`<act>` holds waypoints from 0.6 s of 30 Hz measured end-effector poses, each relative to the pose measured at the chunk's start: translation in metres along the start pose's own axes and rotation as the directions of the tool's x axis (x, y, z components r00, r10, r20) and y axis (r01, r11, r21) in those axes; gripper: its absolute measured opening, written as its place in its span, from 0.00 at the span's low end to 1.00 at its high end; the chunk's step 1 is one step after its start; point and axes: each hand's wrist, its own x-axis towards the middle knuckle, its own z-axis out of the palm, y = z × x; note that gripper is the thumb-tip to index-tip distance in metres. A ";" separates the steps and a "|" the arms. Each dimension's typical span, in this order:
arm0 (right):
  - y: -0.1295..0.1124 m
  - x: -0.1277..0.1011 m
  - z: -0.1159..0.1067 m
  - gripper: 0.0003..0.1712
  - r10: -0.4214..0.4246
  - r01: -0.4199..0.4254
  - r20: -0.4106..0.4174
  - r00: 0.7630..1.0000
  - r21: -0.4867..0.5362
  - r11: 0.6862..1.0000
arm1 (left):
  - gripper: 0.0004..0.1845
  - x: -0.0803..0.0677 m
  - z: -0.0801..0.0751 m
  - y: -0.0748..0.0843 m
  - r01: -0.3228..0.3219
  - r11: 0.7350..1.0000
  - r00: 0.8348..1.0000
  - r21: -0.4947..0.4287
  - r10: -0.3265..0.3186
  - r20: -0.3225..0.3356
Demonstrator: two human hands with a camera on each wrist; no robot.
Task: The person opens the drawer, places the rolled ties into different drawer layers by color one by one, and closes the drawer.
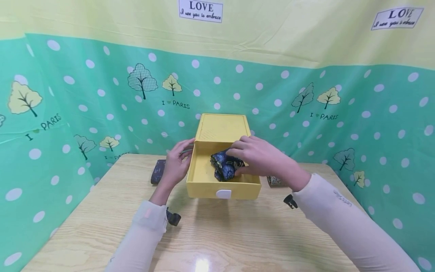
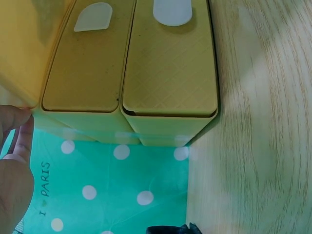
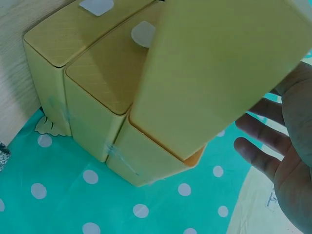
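In the head view, a yellow drawer unit (image 1: 224, 126) has its top drawer (image 1: 204, 190) pulled out towards me. Inside the drawer lies a bunched, dark blue flower-patterned cloth (image 1: 222, 166). My right hand (image 1: 258, 156) reaches over the drawer's right wall, thumb and forefinger on either side of the cloth; in the right wrist view its other fingers (image 3: 263, 129) spread loosely outside the wall. Against the drawer's left side rests my left hand (image 1: 178, 160), its fingertips touching the edge. The left wrist view shows those fingers (image 2: 22, 141) by the drawer's lower corner.
Below the open drawer, two closed drawers (image 2: 168, 73) with white tabs show in the wrist views. A dark patterned item (image 1: 157, 173) lies on the table left of the unit, and a grey speckled one (image 1: 275, 181) lies to the right. A dotted green curtain (image 1: 221, 87) hangs behind the wooden table (image 1: 217, 234).
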 end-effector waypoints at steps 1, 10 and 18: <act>0.000 -0.001 -0.001 0.36 0.002 -0.002 -0.007 1.000 0.000 1.000 | 0.27 0.000 0.000 0.000 0.001 1.000 1.000 0.002 -0.001 0.000; 0.001 -0.006 -0.005 0.27 -0.031 0.033 -0.132 0.991 0.015 0.999 | 0.28 0.001 -0.001 -0.001 0.006 1.000 1.000 0.007 -0.006 0.002; -0.008 -0.008 -0.006 0.22 -0.106 0.112 -0.280 0.954 0.006 0.994 | 0.27 0.001 0.000 -0.001 0.001 1.000 1.000 0.007 -0.001 0.001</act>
